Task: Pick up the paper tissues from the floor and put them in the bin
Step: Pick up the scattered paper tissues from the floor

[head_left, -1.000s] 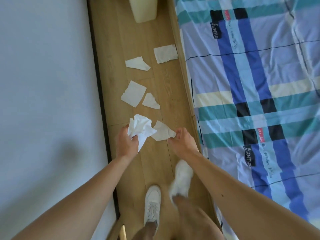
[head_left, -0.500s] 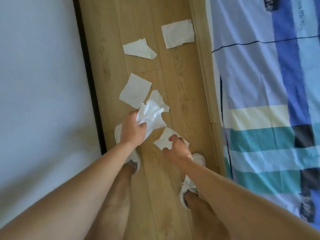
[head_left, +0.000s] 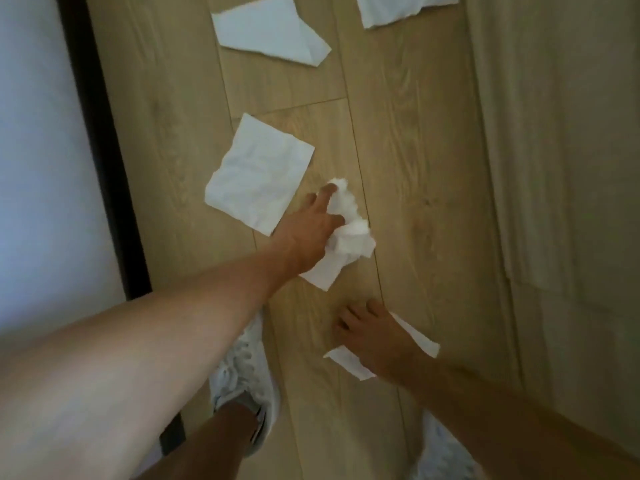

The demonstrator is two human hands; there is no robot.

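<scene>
My left hand [head_left: 311, 233] grips a crumpled bunch of white tissues [head_left: 349, 237] low over the wooden floor, beside a flat square tissue [head_left: 258, 174]. My right hand [head_left: 374, 337] lies on top of another tissue [head_left: 349, 362] on the floor, fingers bent over it. Two more tissues lie farther ahead: a folded one [head_left: 273, 29] and one cut off by the top edge [head_left: 405, 8]. The bin is out of view.
A white wall with a dark skirting strip [head_left: 100, 150] runs along the left. A pale wooden bed side [head_left: 554, 168] rises on the right. My white shoes [head_left: 242, 375] stand on the floor [head_left: 415, 168] under my arms.
The view has dropped closer to the floor and moved forward. My left hand with the bunch has reached ahead past the small tissue. My right hand has come down onto its tissue.
</scene>
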